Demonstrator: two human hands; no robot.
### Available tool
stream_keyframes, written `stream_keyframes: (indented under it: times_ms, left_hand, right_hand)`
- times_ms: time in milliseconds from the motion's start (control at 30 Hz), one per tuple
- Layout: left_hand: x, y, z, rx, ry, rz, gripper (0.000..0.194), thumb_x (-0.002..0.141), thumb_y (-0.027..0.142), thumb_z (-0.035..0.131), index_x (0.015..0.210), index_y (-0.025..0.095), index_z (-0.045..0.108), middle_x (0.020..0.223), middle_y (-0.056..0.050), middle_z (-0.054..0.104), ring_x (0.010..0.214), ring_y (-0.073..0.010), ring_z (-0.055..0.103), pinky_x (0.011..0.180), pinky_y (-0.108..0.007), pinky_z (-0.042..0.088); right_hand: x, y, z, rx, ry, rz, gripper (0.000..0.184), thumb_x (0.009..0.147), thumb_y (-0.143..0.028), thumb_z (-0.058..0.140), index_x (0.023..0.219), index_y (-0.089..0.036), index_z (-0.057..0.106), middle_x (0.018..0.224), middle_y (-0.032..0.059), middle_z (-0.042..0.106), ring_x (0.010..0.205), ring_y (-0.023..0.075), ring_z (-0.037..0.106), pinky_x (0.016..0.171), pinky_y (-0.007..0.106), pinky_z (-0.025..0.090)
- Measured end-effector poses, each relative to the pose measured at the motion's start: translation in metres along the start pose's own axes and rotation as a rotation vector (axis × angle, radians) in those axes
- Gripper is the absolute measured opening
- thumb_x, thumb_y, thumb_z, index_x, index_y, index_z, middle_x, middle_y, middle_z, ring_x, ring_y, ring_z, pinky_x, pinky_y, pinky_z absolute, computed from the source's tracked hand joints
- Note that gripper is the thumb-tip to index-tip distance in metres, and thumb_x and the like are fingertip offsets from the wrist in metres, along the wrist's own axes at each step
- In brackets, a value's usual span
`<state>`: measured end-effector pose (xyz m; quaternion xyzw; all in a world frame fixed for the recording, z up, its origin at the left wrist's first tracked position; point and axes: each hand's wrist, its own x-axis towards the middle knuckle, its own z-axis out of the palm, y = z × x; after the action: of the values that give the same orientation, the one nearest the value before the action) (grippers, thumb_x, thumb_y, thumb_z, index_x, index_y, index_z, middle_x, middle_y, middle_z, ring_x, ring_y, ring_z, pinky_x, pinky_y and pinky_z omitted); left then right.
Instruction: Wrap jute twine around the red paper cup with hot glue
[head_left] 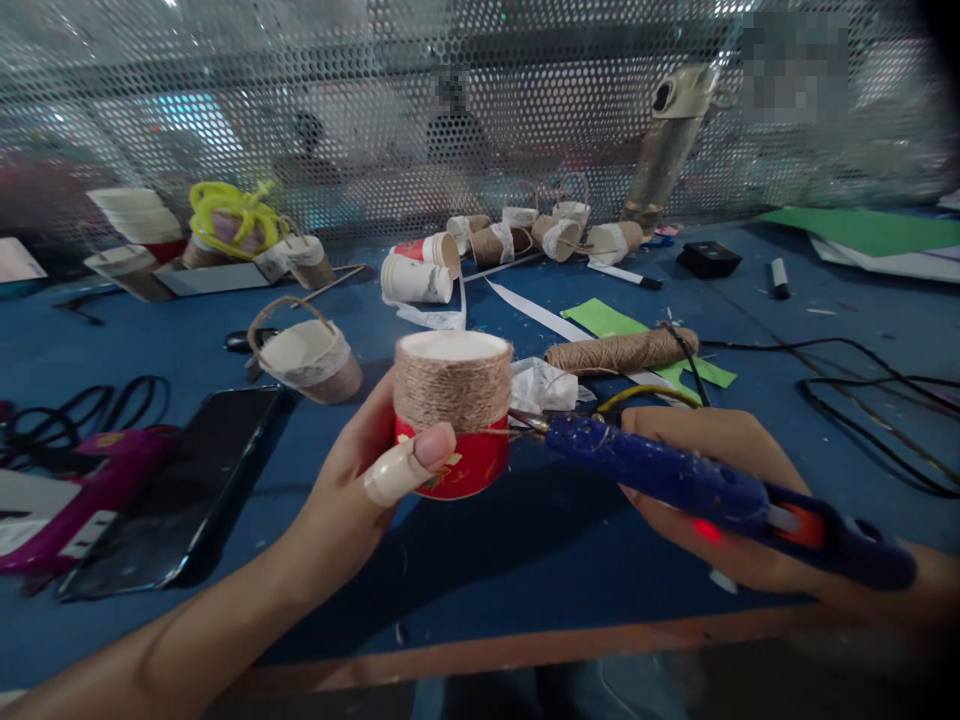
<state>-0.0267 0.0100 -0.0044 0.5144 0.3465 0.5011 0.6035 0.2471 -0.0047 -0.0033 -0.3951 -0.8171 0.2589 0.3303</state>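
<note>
My left hand [364,470] grips a red paper cup [454,415] held upside down above the blue table [487,560]. The cup's upper half is wrapped in brown jute twine; my thumb, with a plaster on it, presses its side. My right hand [712,480] is closed around a blue hot glue gun [720,490] whose light glows red. The gun's nozzle touches the cup's right side at the lower edge of the twine. A strand of twine runs from there towards a jute twine spool [622,350] lying behind.
A finished twine-handled cup basket [307,360] sits left of centre, with a black phone [187,490] and a purple tool [82,500] beside it. Several wrapped cups [547,235] lie at the back by a perforated metal screen. Green paper [622,330] and black cables [862,390] are right.
</note>
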Motion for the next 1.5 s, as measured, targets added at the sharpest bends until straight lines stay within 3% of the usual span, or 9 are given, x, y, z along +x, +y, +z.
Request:
stream_keyframes:
  times_ms: [400, 633, 800, 1000, 1500]
  left_hand:
    - [0.0011, 0.0002, 0.0015, -0.036, 0.004, -0.018, 0.051, 0.081, 0.039, 0.081, 0.130, 0.033, 0.071, 0.128, -0.001, 0.074, 0.120, -0.0272, 0.068, 0.103, -0.033, 0.056]
    - [0.0006, 0.0013, 0.0013, -0.019, 0.000, -0.003, 0.043, 0.083, 0.040, 0.079, 0.125, 0.029, 0.071, 0.124, -0.004, 0.075, 0.114, -0.0293, 0.070, 0.093, -0.035, 0.060]
    - [0.0015, 0.0010, 0.0016, -0.019, 0.010, 0.034, 0.047, 0.082, 0.037, 0.081, 0.126, 0.031, 0.069, 0.130, -0.001, 0.072, 0.122, -0.0274, 0.066, 0.098, -0.031, 0.056]
    - [0.0024, 0.0011, 0.0021, -0.010, 0.008, 0.023, 0.044, 0.083, 0.038, 0.079, 0.125, 0.027, 0.070, 0.127, -0.005, 0.073, 0.116, -0.0290, 0.069, 0.094, -0.034, 0.059]
    - [-0.0001, 0.0042, 0.0059, -0.067, 0.045, 0.005, 0.050, 0.084, 0.038, 0.078, 0.132, 0.026, 0.069, 0.129, -0.005, 0.073, 0.129, -0.0304, 0.062, 0.099, -0.035, 0.059]
  right_hand:
    - [-0.0048, 0.0008, -0.0010, 0.018, 0.006, -0.005, 0.020, 0.082, -0.023, 0.064, 0.070, -0.024, 0.048, 0.060, -0.0054, 0.052, 0.051, 0.0116, 0.045, 0.049, 0.027, 0.034]
    - [-0.0019, -0.0009, -0.0005, 0.016, 0.003, -0.002, 0.019, 0.082, -0.021, 0.063, 0.070, -0.023, 0.048, 0.061, -0.0052, 0.052, 0.052, 0.0113, 0.044, 0.050, 0.027, 0.034]
    - [-0.0012, 0.0006, 0.0010, 0.024, 0.004, 0.001, 0.020, 0.081, -0.022, 0.063, 0.068, -0.022, 0.048, 0.058, -0.0063, 0.050, 0.050, 0.0097, 0.041, 0.050, 0.026, 0.034]
    - [0.0000, 0.0003, 0.0015, 0.050, 0.005, -0.017, 0.016, 0.081, -0.022, 0.062, 0.070, -0.022, 0.051, 0.059, -0.0059, 0.051, 0.050, 0.0100, 0.041, 0.050, 0.026, 0.035]
    - [-0.0022, 0.0024, -0.0010, 0.006, -0.014, -0.002, 0.018, 0.082, -0.023, 0.063, 0.069, -0.022, 0.051, 0.060, -0.0061, 0.053, 0.051, 0.0092, 0.043, 0.051, 0.026, 0.035]
